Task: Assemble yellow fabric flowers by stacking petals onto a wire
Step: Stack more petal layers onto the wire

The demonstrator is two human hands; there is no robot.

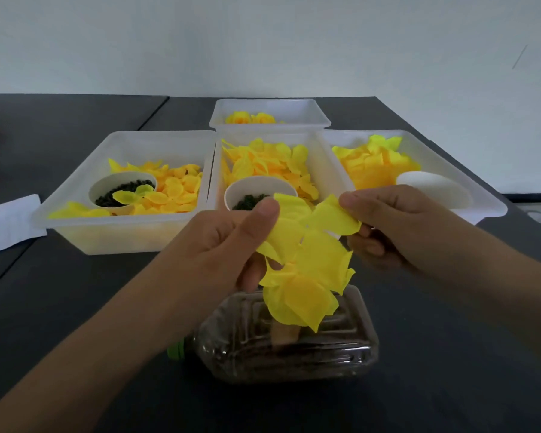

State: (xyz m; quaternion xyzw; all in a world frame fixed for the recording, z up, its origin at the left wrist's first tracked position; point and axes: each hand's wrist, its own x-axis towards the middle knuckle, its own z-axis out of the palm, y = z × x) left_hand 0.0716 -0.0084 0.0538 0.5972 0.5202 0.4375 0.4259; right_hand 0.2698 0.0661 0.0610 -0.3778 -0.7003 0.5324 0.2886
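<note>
Both hands hold a large yellow fabric petal layer [310, 242] spread above a clear plastic bottle [281, 342] that lies on its side. My left hand [228, 242] pinches the layer's left lobe between thumb and fingers. My right hand [384, 223] pinches its upper right lobe. Under the layer hang more yellow petals [297, 303], stacked over the bottle. The wire is hidden by the petals.
Three white trays of loose yellow petals stand behind: left tray [85, 182], middle tray [328, 157], right tray [469, 173]. Paper cups of dark green beads [122, 189] [250, 200] sit in the left and middle ones. A rear tray [269, 104] holds finished flowers. White paper [7, 223] lies at the left.
</note>
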